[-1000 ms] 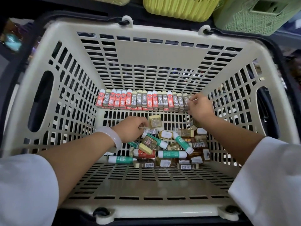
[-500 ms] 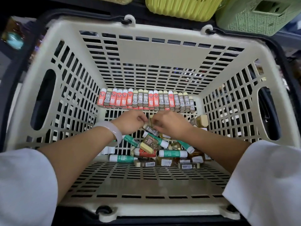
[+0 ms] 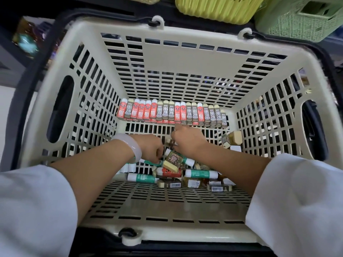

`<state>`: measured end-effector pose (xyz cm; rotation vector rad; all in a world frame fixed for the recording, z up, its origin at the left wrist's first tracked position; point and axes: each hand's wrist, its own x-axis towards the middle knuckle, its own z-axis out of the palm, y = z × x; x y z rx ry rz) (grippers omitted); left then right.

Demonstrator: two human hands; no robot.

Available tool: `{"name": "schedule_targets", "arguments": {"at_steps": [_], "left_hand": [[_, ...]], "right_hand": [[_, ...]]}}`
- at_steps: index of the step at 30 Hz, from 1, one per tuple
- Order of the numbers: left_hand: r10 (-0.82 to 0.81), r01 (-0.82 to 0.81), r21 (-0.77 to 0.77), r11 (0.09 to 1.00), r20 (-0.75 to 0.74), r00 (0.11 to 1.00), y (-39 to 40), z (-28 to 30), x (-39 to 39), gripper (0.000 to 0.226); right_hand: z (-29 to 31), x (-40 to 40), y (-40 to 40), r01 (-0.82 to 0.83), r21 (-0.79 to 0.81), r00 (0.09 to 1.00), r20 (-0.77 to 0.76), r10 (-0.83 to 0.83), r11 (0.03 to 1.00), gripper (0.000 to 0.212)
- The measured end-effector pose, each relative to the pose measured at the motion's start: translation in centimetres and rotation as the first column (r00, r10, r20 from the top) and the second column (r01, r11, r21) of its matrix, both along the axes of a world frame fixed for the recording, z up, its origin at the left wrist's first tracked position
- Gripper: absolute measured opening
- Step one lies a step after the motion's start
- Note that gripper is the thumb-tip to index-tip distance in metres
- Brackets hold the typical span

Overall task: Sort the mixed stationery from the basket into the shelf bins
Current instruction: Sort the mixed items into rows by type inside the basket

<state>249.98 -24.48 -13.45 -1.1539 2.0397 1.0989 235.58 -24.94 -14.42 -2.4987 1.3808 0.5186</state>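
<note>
A beige slotted basket (image 3: 185,60) holds a row of red and brown 2B erasers (image 3: 170,113) standing along its far wall. In the middle lies a loose pile of wrapped erasers (image 3: 172,160) and green-and-white glue sticks (image 3: 143,178). My left hand (image 3: 149,148), with a pale bangle on the wrist, is curled down onto the pile by a glue stick; what its fingers hold is hidden. Just right of it, my right hand (image 3: 188,141) pinches a small brown eraser (image 3: 169,143), index finger pointing up at the row.
Above the basket's far rim hang a yellow ribbed bin (image 3: 219,8) and a light green woven bin (image 3: 300,19). More erasers (image 3: 234,138) lean in the basket's right corner. The near half of the basket floor (image 3: 167,206) is bare. White sleeves cover both forearms.
My right hand left the right end of the eraser row and came down to the pile beside my left hand. My left hand dipped slightly lower into the pile.
</note>
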Motion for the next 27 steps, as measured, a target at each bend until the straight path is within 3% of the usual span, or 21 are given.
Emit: {"name": "schedule_targets", "arguments": {"at_steps": [2,5,8,11,14,17,20,23,25,27], "left_hand": [[0.013,-0.013,-0.03,0.999,-0.008,1.0,-0.1,0.1,-0.1,0.015],[0.067,-0.068,-0.031,0.997,-0.029,0.997,-0.4,0.2,-0.3,0.014],[-0.005,0.003,0.063,0.998,0.024,1.0,0.3,0.3,-0.6,0.016],[-0.1,0.1,0.005,0.995,0.023,0.995,0.8,0.6,-1.1,0.02],[-0.132,0.132,-0.005,0.991,0.022,0.991,0.8,0.7,-1.2,0.027],[-0.16,0.156,0.097,0.983,0.034,0.987,1.2,0.2,-0.9,0.031],[-0.142,0.14,0.164,0.977,0.003,0.99,1.5,-0.3,-0.9,0.02],[-0.113,0.112,0.154,0.982,-0.002,0.994,1.6,-0.7,-0.9,0.02],[-0.094,0.093,0.152,0.984,0.003,0.996,1.7,-0.9,-0.8,0.022],[-0.069,0.07,0.158,0.985,-0.01,0.998,1.6,-1.1,-0.6,0.02]], "right_hand": [[0.3,-0.7,-0.2,0.115,0.096,0.973,0.188,-0.132,0.989,0.017],[1.5,-2.9,-1.0,0.372,0.283,0.772,0.434,-0.464,0.884,0.01],[2.3,-6.3,-2.0,0.603,0.278,0.59,0.475,-0.653,0.748,0.016],[2.4,-9.7,-3.0,0.787,0.247,0.422,0.452,-0.786,0.565,0.025],[1.8,-11.1,-3.6,0.853,0.344,0.199,0.483,-0.853,0.394,0.018],[1.2,-11.1,-3.8,0.872,0.345,0.157,0.474,-0.866,0.347,0.01],[0.7,-11.1,-3.9,0.881,0.358,0.13,0.446,-0.886,0.309,0.005],[0.6,-11.1,-3.8,0.893,0.25,0.259,0.396,-0.881,0.375,0.019],[0.6,-11.1,-3.7,0.887,0.233,0.287,0.397,-0.872,0.398,0.025],[0.5,-11.1,-3.7,0.88,0.247,0.284,0.412,-0.866,0.406,0.017]]}}
